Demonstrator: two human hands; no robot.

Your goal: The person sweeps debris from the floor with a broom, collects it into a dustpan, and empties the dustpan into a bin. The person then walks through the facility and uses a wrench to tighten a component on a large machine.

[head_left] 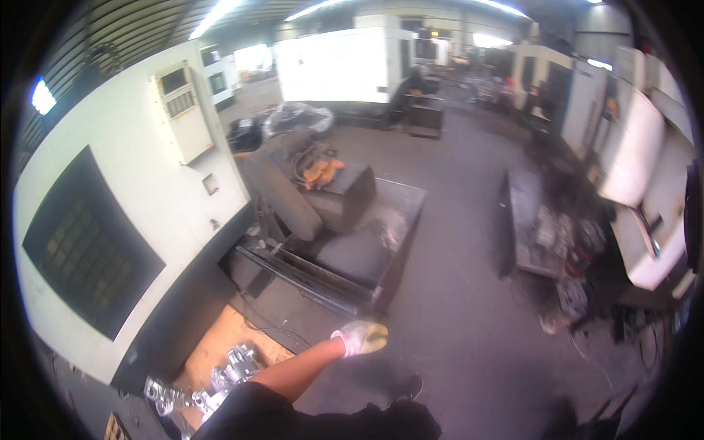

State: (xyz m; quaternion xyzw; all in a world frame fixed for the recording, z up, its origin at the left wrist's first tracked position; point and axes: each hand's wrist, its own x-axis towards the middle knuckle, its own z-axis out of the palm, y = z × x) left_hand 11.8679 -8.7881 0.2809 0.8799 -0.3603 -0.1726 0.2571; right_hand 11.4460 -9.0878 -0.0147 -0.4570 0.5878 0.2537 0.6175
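Note:
My left hand (361,338), in a white glove with yellow-coated fingers, reaches to the right over the grey floor at the lower middle. Nothing shows in it; its fingers look loosely bent and a little apart, though slightly blurred. Below and left of my bare forearm, several shiny silver metal parts (226,374) lie on and beside a tan wooden board (213,339). The hand is apart from them. Just beyond it stands the near edge of an open dark metal bin (402,238). My right hand does not show.
A large white machine (125,176) with a dark window fills the left. Orange gloves or cloth (323,173) lie beside a chute (282,187) over the bin. At right, a low platform (532,253) holds blurred metal pieces. A shoe (408,389) shows below, and another white machine (334,66) stands behind.

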